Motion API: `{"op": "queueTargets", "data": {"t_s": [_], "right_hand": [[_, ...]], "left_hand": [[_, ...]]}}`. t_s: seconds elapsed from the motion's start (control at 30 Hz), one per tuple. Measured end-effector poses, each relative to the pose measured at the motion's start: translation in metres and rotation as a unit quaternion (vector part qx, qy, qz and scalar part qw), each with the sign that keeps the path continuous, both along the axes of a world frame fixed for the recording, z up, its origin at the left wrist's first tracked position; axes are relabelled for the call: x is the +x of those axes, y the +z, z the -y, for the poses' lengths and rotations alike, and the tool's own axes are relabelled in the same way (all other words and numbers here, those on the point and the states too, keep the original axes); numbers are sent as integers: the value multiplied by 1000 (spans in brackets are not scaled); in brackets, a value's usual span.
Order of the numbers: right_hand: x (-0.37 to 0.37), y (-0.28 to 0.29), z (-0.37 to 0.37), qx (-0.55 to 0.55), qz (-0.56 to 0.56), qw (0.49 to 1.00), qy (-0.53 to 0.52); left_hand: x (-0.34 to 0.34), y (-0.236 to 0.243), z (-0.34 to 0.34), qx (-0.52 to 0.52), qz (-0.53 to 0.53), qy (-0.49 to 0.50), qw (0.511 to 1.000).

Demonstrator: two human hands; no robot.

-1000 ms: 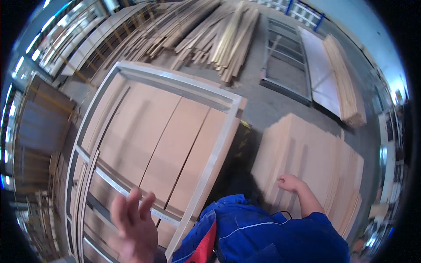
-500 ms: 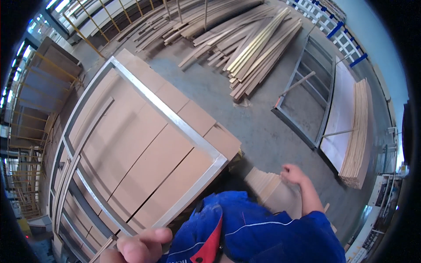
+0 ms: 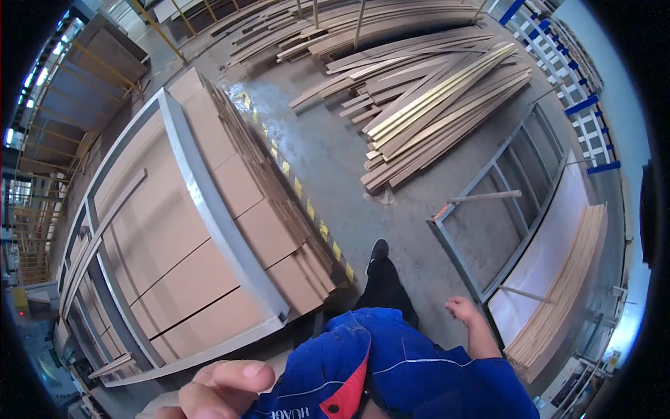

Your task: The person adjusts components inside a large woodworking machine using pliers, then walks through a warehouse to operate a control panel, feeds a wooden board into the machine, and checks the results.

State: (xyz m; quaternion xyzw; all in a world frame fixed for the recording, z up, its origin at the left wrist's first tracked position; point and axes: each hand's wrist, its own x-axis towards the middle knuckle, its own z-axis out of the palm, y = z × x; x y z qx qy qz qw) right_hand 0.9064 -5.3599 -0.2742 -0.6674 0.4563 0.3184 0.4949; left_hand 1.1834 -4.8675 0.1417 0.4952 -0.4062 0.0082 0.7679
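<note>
My left hand (image 3: pixel 225 388) is raised close at the lower edge, its fingers curled in. What it holds, if anything, is hidden. Off to the right hangs my right hand (image 3: pixel 460 309), loosely closed with nothing visible in it, beside a grey metal frame on the floor (image 3: pixel 457 248). At left, a large silver metal frame (image 3: pixel 202 209) lies across stacks of brown boards (image 3: pixel 181 262). A narrow strip (image 3: pixel 136 185) runs across that frame. My foot in a dark shoe (image 3: pixel 379 249) steps forward on the grey floor.
A loose pile of wooden strips (image 3: pixel 447 115) lies ahead on the floor. Yellow-black tape (image 3: pixel 296 187) runs along the board stacks. At right are a stack of thin sheets (image 3: pixel 558 300) and a white-and-blue fence (image 3: pixel 576 112). Yellow rails (image 3: pixel 105 66) stand at far left.
My view has shifted, with the boards and silver frame now further left. My foot and the floor tape have come into sight. The pale stack beside my right hand has left view.
</note>
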Motion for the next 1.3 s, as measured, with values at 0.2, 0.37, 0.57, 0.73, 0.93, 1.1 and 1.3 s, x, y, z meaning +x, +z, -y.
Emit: {"op": "queueTargets", "data": {"t_s": [0.2, 0.37, 0.57, 0.73, 0.93, 1.1, 1.3], "right_hand": [[67, 20, 124, -82, -69, 993, 45], [248, 17, 133, -108, 73, 984, 119], [437, -3, 83, -88, 244, 931, 255], [532, -56, 89, 119, 195, 955, 187], [721, -48, 37, 6, 94, 979, 181], [863, -62, 6, 22, 97, 974, 205], [998, -54, -7, 8, 93, 968, 232]], "left_hand": [[29, 7, 96, 19, 7, 192, 981], [74, -16, 74, 70, -32, 142, 987], [159, -113, 18, 128, -110, 293, 941], [259, -216, -57, 396, -299, 505, 707], [366, -262, -120, 389, -362, 559, 636], [464, -233, -155, 395, -360, 586, 609], [574, -259, -202, 351, -380, 623, 587]]}}
